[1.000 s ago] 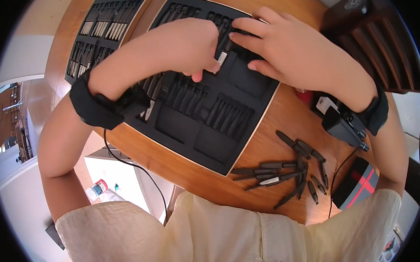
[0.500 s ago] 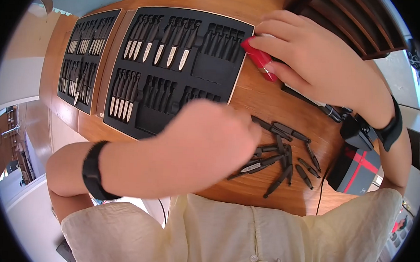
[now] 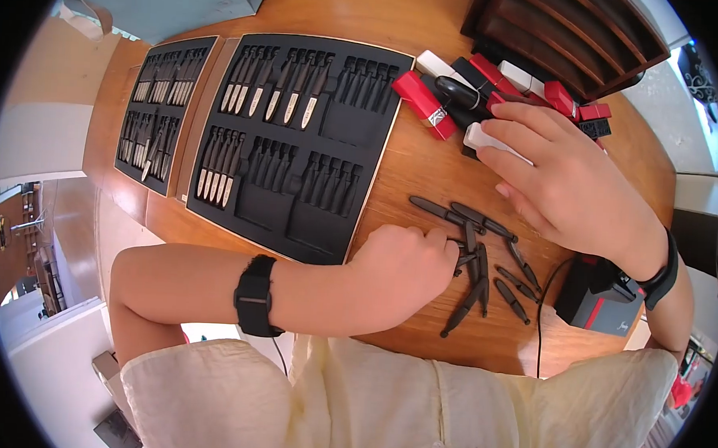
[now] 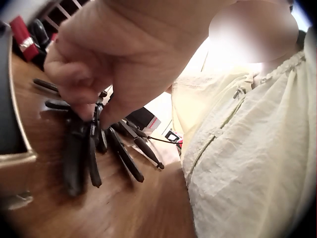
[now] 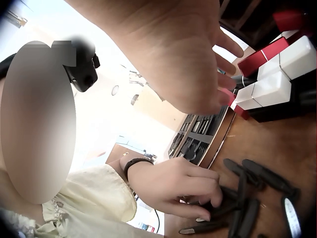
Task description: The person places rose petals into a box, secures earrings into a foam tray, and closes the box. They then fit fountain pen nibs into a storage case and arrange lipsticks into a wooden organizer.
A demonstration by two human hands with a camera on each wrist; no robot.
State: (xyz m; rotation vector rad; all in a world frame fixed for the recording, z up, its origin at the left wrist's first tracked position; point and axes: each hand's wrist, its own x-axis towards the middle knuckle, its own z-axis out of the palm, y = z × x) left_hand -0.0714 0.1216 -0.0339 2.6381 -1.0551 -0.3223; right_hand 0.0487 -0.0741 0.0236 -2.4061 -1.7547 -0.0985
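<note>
My left hand (image 3: pixel 405 274) reaches down into a loose pile of slim black pen-shaped sticks (image 3: pixel 512 301) on the table. In the left wrist view its thumb and fingers pinch one black stick (image 4: pixel 94 131) near its upper end, while others fan out beneath. My right hand (image 3: pixel 565 177) is spread, fingers extended, over lipstick-like tubes. Its fingertips overlap a white tube (image 3: pixel 479 139) in the head view. A red tube (image 3: pixel 424 105) with a silver band lies just left of that hand.
A black slotted tray (image 3: pixel 298 153) holds rows of sticks, several with pale labels. Beyond it is a second filled tray (image 3: pixel 160 107). A dark wooden rack (image 3: pixel 571 37) stands behind the tubes. A dark box with a red stripe (image 3: pixel 596 294) and a cable lie at right.
My left hand left the tray and moved down and right to the stick pile. My right hand also left the tray for the tubes; the red tube it held lies on the table.
</note>
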